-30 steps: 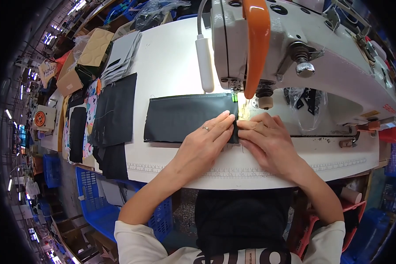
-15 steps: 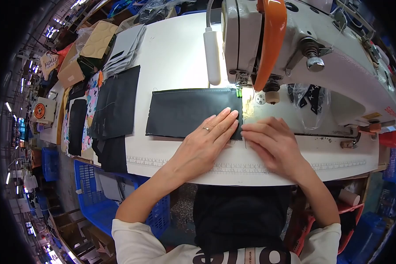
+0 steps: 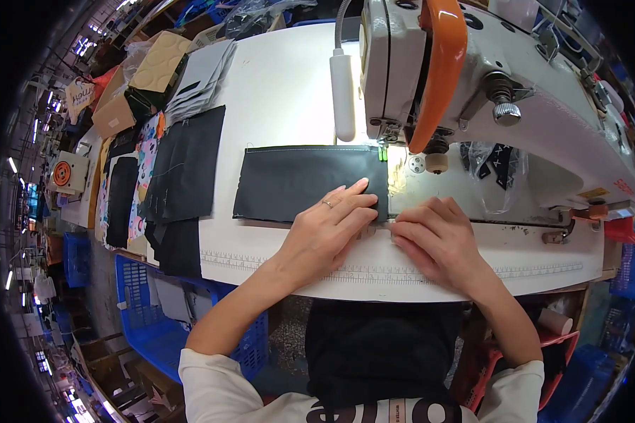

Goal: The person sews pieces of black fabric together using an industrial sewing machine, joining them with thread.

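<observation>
A black rectangular panel (image 3: 296, 180), fabric or leather-like, lies flat under the sewing machine head (image 3: 395, 77), with a light stitch line along its far edge. My left hand (image 3: 328, 229), a ring on one finger, is at the panel's near right corner. Its index finger rests on top while the other fingers and thumb close around the near edge. Just right of that corner, my right hand (image 3: 437, 240) is closed in a pinch, fingertips almost meeting the left ones. Whatever sits between those fingertips is too small to make out. Green clip-like pieces (image 3: 382, 153) show by the needle area.
Stacked black panels (image 3: 183, 166) and grey sheets (image 3: 201, 77) lie at the left. A ruler strip (image 3: 374, 273) runs along the front edge. A plastic bag with black pieces (image 3: 497, 169) is under the machine arm. A blue basket (image 3: 152, 324) stands below left.
My left fingers have gone from lying flat and together to bent, drawing toward the near corner. My right hand stays pinched beside it. The panel has hardly moved.
</observation>
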### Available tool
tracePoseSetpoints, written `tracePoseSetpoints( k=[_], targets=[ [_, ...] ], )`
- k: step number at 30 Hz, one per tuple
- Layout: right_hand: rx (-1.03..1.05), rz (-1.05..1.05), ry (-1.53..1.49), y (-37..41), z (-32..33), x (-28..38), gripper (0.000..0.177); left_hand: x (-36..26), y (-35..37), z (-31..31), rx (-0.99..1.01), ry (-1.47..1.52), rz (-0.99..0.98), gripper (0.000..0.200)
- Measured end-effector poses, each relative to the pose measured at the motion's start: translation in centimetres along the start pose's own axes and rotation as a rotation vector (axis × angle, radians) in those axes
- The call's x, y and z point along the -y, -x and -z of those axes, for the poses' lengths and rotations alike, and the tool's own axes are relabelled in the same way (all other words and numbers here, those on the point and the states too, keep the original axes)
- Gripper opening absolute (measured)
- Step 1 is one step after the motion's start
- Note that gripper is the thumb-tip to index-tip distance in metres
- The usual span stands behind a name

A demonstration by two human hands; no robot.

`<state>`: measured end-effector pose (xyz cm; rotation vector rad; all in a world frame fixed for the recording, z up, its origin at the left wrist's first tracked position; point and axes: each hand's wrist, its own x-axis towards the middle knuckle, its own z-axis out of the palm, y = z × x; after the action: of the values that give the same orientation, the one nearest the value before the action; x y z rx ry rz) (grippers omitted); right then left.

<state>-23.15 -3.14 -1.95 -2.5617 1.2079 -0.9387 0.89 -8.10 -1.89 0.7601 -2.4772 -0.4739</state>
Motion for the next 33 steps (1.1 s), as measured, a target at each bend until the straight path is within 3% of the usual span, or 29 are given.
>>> tracePoseSetpoints(
  k=[5,12,17,20,33],
  targets=[
    [0.048,0.008,0.042,-0.6,0.1,0.4,0.025,-0.1,0.1,-0.2,-0.01,-0.01,-0.008,0.026],
    [-0.001,0.054,0.048,-0.1,0.2,0.1,0.025,-0.5,-0.1,0.4,0.073,-0.26,-0.132,0.024],
    [0.029,0.039,0.037,-0.6,-0.1,0.4,0.025,-0.3,-0.3,0.8,0.08,-0.253,-0.133,0.028],
    [0.073,0.049,0.048,-0.5,0.1,0.2,0.026,0.2,-0.7,1.0,0.074,-0.063,-0.065,0.029],
    [0.14,0.052,0.115,-1.6,0.5,0.0,0.029,1.1,-1.3,-0.2,0.002,-0.106,-0.056,0.031]
  ],
)
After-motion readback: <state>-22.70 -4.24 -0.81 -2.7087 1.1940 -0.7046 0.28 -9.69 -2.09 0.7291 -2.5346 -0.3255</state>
